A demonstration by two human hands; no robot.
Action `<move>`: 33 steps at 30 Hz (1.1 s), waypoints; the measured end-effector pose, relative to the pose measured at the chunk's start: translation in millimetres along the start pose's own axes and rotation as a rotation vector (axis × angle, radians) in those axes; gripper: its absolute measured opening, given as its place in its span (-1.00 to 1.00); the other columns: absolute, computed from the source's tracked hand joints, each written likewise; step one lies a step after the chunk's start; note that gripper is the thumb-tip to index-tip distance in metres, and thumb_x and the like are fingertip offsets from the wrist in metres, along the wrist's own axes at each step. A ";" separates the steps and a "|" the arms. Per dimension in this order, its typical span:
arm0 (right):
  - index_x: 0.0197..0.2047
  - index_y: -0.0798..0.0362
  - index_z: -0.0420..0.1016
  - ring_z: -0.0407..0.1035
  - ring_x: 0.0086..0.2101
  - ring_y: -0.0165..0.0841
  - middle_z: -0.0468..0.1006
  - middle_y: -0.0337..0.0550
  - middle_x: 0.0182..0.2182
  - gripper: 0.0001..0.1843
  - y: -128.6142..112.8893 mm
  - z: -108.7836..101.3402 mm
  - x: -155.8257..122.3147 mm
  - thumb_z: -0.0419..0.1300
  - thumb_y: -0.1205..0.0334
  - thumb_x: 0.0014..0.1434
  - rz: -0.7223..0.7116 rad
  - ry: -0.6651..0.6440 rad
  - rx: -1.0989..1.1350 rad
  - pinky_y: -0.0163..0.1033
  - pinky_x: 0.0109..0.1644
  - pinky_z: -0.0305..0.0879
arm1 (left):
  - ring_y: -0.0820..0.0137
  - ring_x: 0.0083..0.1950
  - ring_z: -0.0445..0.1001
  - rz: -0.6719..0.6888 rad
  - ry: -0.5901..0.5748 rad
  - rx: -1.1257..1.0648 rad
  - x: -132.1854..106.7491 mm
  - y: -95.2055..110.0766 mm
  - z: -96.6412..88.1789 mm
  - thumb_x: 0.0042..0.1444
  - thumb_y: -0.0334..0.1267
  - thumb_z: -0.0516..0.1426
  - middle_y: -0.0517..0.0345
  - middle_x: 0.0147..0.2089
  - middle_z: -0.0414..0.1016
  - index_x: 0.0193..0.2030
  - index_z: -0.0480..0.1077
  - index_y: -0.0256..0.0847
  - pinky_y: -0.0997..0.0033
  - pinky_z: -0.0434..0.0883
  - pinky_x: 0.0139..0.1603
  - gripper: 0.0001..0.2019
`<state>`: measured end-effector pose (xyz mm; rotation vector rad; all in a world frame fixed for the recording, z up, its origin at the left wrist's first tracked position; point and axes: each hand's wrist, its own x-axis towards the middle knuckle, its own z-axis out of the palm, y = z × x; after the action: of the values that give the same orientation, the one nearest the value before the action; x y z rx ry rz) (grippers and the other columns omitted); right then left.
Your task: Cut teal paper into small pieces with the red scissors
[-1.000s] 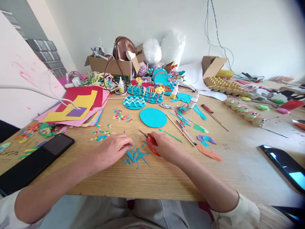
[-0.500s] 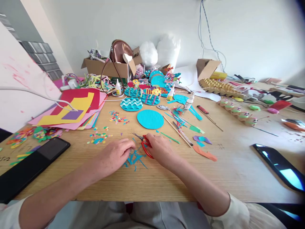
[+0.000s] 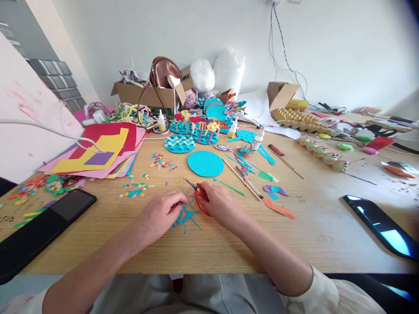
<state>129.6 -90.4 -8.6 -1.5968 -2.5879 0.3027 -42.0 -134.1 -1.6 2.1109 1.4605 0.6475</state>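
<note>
My right hand (image 3: 220,204) rests on the wooden table (image 3: 209,244) with its fingers closed round red-handled scissors (image 3: 197,195), whose blades point up and left. Just left of it, my left hand (image 3: 160,214) lies knuckles up, fingertips pinched down onto a small heap of teal paper scraps (image 3: 188,216) between the two hands. A flat teal disc (image 3: 205,163) lies a little beyond the scissors.
Stacked coloured paper sheets (image 3: 98,150) lie at the far left, confetti bits (image 3: 137,188) near them. A black phone (image 3: 39,229) sits front left, a tablet (image 3: 381,224) front right. Wooden sticks (image 3: 242,174), glue bottles (image 3: 257,140), cardboard boxes (image 3: 147,92) and egg cartons (image 3: 301,117) crowd the back.
The view has shifted slightly. My left hand's fingers have curled tighter onto the teal scraps; the right hand with the scissors stays about where it was.
</note>
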 end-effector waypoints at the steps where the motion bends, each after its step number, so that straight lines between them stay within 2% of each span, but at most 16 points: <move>1: -0.20 0.08 0.32 0.44 -0.32 -0.27 0.55 -0.06 -0.32 -0.83 -0.9 0.7 -0.5 0.01 0.27 0.14 -0.007 0.007 0.002 -0.32 -0.44 0.04 | 0.37 -0.23 0.43 0.009 0.006 0.006 0.1 0.2 2.0 0.06 -0.42 -0.03 0.16 -0.30 0.49 -0.33 0.39 -0.18 0.43 0.33 -0.18 -0.81; 9: -0.20 0.09 0.32 0.44 -0.33 -0.25 0.55 -0.04 -0.31 -0.85 -11.4 4.5 -6.3 0.01 0.29 0.15 -0.012 0.048 0.022 -0.31 -0.45 0.08 | 0.37 -0.22 0.45 0.002 0.050 -0.013 -13.2 6.3 10.7 0.09 -0.40 -0.05 0.16 -0.29 0.49 -0.32 0.37 -0.15 0.44 0.35 -0.18 -0.81; 13: -0.25 0.08 0.33 0.42 -0.37 -0.29 0.54 -0.07 -0.35 -0.88 -7.7 -0.3 -5.8 0.04 0.33 0.11 0.018 0.082 0.089 -0.32 -0.44 0.07 | 0.39 -0.26 0.46 -0.060 0.089 -0.091 -19.4 3.6 10.9 0.09 -0.35 -0.04 0.20 -0.32 0.50 -0.33 0.37 -0.12 0.46 0.37 -0.22 -0.83; 14: -0.30 0.08 0.33 0.40 -0.39 -0.31 0.53 -0.10 -0.39 -0.91 -6.2 -2.9 -6.2 0.05 0.34 0.09 0.041 0.107 0.168 -0.33 -0.44 0.07 | 0.39 -0.27 0.46 -0.083 0.094 -0.140 -19.5 2.7 11.3 0.09 -0.33 -0.03 0.20 -0.32 0.51 -0.33 0.37 -0.13 0.46 0.37 -0.23 -0.84; 16: -0.40 0.08 0.30 0.33 -0.46 -0.39 0.46 -0.20 -0.50 -0.98 -3.5 -9.2 -8.8 0.09 0.37 0.02 0.081 0.129 0.465 -0.35 -0.45 0.07 | 0.39 -0.26 0.46 -0.133 0.118 -0.269 -17.9 1.8 12.8 0.08 -0.29 -0.01 0.17 -0.30 0.50 -0.28 0.36 -0.15 0.46 0.39 -0.25 -0.85; 20: -0.45 0.08 0.25 0.17 -0.57 -0.52 0.30 -0.37 -0.58 -0.85 -3.1 -16.5 -19.0 0.19 0.32 -0.11 0.072 0.016 1.228 -0.41 -0.51 0.05 | 0.37 -0.19 0.43 -0.172 0.210 -0.475 -9.4 8.4 15.3 0.01 -0.25 0.07 0.07 -0.16 0.44 -0.11 0.30 -0.20 0.45 0.41 -0.26 -0.73; 23: -0.42 0.09 0.28 0.16 -0.58 -0.54 0.29 -0.39 -0.58 -0.76 -5.9 -12.1 -24.6 0.26 0.27 -0.17 0.083 -0.047 1.550 -0.41 -0.50 0.05 | 0.41 -0.26 0.43 -0.126 0.164 -0.583 -2.9 18.3 14.8 0.01 -0.23 0.06 0.14 -0.28 0.44 -0.22 0.32 -0.21 0.47 0.39 -0.30 -0.81; 26: -0.43 0.10 0.30 0.16 -0.60 -0.55 0.30 -0.39 -0.60 -0.73 -8.4 -6.4 -25.7 0.29 0.28 -0.21 0.094 -0.074 1.673 -0.40 -0.50 0.05 | 0.46 -0.40 0.40 -0.113 0.111 -0.654 1.0 24.1 14.2 0.02 -0.24 0.03 0.23 -0.44 0.40 -0.40 0.29 -0.21 0.50 0.35 -0.38 -0.90; 29: -0.43 0.09 0.30 0.17 -0.60 -0.54 0.31 -0.38 -0.61 -0.72 -10.0 -6.1 -26.2 0.31 0.26 -0.21 0.120 -0.082 1.693 -0.40 -0.52 0.04 | 0.50 -0.46 0.34 -0.158 0.147 -0.648 2.6 23.8 14.0 0.00 -0.25 0.05 0.27 -0.51 0.34 -0.46 0.27 -0.21 0.52 0.30 -0.44 -0.90; 33: -0.41 0.09 0.29 0.24 -0.50 -0.52 0.40 -0.32 -0.49 -0.75 -13.5 -9.2 -29.2 0.29 0.27 -0.16 0.125 0.003 1.630 -0.41 -0.46 0.10 | 0.51 -0.47 0.30 -0.247 0.214 -0.646 3.3 23.4 12.7 -0.02 -0.24 0.06 0.29 -0.53 0.30 -0.46 0.26 -0.21 0.53 0.30 -0.45 -0.89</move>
<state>132.6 -121.3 4.1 -0.9422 -1.2056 1.7287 -16.4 -139.7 3.9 1.3777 1.3484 1.0959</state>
